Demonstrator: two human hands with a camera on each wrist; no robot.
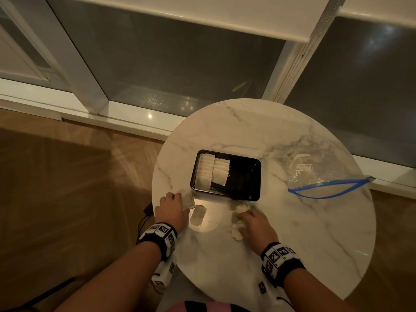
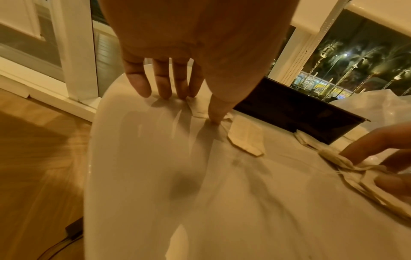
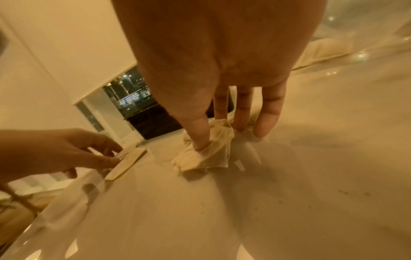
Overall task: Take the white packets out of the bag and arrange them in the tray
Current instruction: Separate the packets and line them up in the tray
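A black tray (image 1: pixel 247 179) sits mid-table with two rows of white packets (image 1: pixel 211 171) along its left side. The clear bag (image 1: pixel 319 174) with a blue zip lies to its right, and more packets show inside. My left hand (image 1: pixel 171 204) is in front of the tray's near-left corner. Its straight fingertips and thumb (image 2: pixel 217 119) rest on a flat packet (image 2: pixel 200 113) on the table. Another loose packet (image 1: pixel 198 215) lies just right of it. My right hand (image 1: pixel 252 221) pinches a crumpled packet (image 3: pixel 211 153) between thumb and forefinger, with more packets (image 1: pixel 237 233) under the hand.
The round marble table (image 1: pixel 292 244) stands by a glass door and window. Its edge runs just left of my left hand. A dark cable and adapter (image 1: pixel 147 210) lie on the wooden floor below. The tray's right half holds no packets.
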